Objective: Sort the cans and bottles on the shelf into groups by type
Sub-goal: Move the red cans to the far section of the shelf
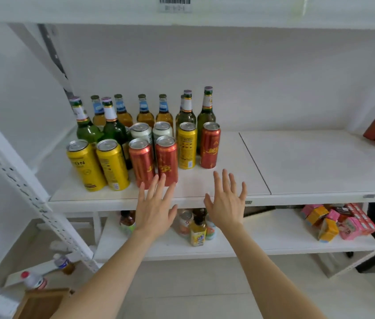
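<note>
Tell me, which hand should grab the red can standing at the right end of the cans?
Probably the right hand. It hovers open just in front of that red can. The left hand sits in front of the pair of red cans and would have to reach across.

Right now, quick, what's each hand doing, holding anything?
Left hand: open, fingers spread, holding nothing, near the red cans.
Right hand: open, fingers spread, holding nothing, at the shelf front edge.
</note>
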Tool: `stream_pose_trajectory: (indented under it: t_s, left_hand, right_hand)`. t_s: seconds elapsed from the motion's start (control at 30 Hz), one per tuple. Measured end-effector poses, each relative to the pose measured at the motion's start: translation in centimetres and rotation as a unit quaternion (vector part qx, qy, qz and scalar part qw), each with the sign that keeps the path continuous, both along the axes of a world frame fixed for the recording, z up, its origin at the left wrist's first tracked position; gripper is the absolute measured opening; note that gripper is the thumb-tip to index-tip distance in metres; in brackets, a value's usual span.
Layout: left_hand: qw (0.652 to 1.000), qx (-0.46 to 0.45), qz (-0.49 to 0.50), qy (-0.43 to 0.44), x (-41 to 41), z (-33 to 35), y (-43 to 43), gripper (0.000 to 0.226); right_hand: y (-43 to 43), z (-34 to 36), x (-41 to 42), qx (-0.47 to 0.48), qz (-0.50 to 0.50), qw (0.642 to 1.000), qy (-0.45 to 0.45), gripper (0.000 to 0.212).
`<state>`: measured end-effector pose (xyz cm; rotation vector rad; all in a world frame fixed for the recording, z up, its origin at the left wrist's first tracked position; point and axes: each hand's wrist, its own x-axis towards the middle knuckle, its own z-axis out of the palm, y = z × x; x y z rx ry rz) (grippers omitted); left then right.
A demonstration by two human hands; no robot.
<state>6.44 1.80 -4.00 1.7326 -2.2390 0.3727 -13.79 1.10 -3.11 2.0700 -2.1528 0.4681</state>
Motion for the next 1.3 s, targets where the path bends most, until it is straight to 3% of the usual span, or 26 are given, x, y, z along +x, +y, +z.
stream_pose_trajectory:
  t_s: [0.37,0.53,0.67,0.73,0.9,1.13,1.3]
  left_hand:
    - [0.999,-0.004,0.005,0.038,10.4,1.0,-0.3,0.065]
    - [0.992,-0.007,0.001,0.122,9.8,2.3,-2.8,0.071]
    - [0.975,-0.006,-0.004,0.221,8.3,2.7,-4.8,0.075]
    - [0.956,0.008,0.013,0.292,7.9,2.8,-6.1,0.079]
    - [0.893,0.049,0.017,0.446,7.4,2.9,-9.2,0.076]
    - [0.815,0.131,0.026,0.563,7.4,2.3,-10.8,0.077]
    - [0.81,0.135,0.025,0.57,7.3,2.6,-10.9,0.079]
  right_hand:
    - [-0.4,0.7,9.8,-0.027,0.0,0.999,-0.024,0.074]
    - [-2.4,1.2,10.3,-0.038,-0.005,0.997,-0.062,0.075]
    - [-5.1,0.8,9.9,-0.018,0.014,0.988,-0.153,0.079]
    - [-6.8,0.3,9.5,0.023,0.039,0.97,-0.239,0.083]
    - [-10.4,-0.6,8.9,0.101,0.123,0.885,-0.437,0.081]
    - [-13.3,-1.6,8.7,0.143,0.17,0.803,-0.553,0.069]
    - [-12.9,-1.1,8.8,0.14,0.155,0.79,-0.577,0.068]
